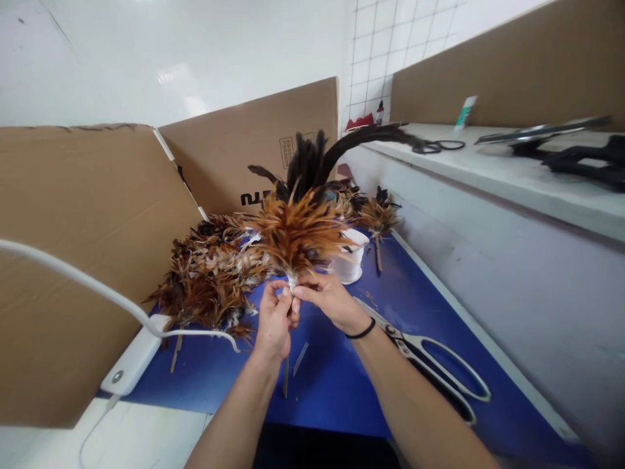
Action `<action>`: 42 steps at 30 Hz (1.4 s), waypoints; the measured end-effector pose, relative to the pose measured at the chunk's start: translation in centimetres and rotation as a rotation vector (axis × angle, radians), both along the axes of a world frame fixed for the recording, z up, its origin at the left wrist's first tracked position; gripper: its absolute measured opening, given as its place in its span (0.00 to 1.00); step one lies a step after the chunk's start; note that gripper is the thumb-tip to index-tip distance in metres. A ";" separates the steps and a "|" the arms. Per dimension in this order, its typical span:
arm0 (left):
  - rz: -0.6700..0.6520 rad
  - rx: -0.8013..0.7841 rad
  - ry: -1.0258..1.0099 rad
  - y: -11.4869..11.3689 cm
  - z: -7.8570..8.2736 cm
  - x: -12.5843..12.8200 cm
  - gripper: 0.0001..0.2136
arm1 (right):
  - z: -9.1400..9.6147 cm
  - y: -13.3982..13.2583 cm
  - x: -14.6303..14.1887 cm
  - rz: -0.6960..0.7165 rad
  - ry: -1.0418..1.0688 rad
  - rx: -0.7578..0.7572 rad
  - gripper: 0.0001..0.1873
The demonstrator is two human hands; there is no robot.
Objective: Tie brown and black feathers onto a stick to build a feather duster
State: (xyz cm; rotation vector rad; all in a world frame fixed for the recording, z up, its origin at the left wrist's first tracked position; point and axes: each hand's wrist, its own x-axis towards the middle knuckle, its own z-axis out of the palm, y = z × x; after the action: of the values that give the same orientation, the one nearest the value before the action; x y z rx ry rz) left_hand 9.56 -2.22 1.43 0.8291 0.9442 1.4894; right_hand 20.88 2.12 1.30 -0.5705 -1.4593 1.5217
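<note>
A bunch of orange-brown feathers (297, 231) fans upward above my hands, bound at its base on a thin stick that hangs down between my wrists. My left hand (274, 319) is closed around the base of the bunch. My right hand (328, 301) pinches the same white-wrapped base from the right, a black band on its wrist. Both hands hover over a blue mat (336, 371).
A pile of brown feather bundles (209, 280) lies left on the mat. A white cup (350, 257) stands behind my hands. Large white-handled scissors (430, 358) lie to the right. Cardboard walls (73, 260) stand left and behind; a white box with cable (137, 352) sits left.
</note>
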 end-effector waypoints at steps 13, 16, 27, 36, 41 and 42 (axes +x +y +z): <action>0.029 0.050 0.074 0.1 -0.9 -0.5 0.14 | -0.6 0.4 -0.3 -0.165 0.019 -0.003 0.10; 0.026 0.079 0.053 0.0 -0.9 -0.5 0.14 | -0.5 0.4 -0.3 -0.118 0.016 0.032 0.11; -0.046 0.020 -0.005 -0.5 -1.1 -1.2 0.15 | -0.2 -0.1 -1.5 -0.107 0.038 -0.063 0.09; 0.065 -0.044 0.017 -0.7 -0.9 -0.9 0.16 | -0.3 -0.3 -2.4 -0.295 -0.036 -0.067 0.06; 0.048 -0.054 0.013 -0.4 -1.4 -1.6 0.18 | -0.5 -0.4 -2.5 -0.254 -0.038 -0.046 0.07; 0.044 -0.058 0.004 -0.4 -1.5 -1.8 0.19 | -0.5 -0.4 -2.4 -0.232 -0.039 -0.035 0.08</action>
State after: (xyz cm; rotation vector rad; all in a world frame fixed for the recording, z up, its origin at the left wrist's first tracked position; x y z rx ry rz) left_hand 7.80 -2.57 -0.03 0.7741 1.0097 1.4911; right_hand 18.49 1.70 0.82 -0.7666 -1.3472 1.3621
